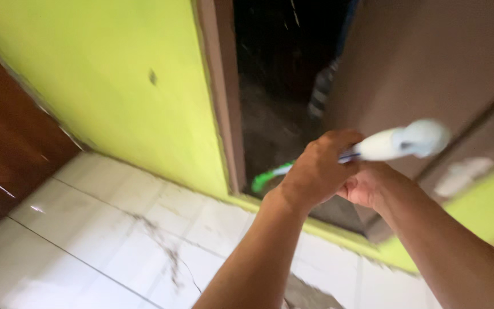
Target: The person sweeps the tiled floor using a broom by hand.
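left hand (315,171): wrapped round the mop handle (398,142)
right hand (364,186): gripping it too, tucked just behind
doorway (275,86): dark, straight ahead

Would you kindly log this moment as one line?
left hand: grips broom handle | right hand: on handle, beneath | ahead: open doorway | floor: white tiles
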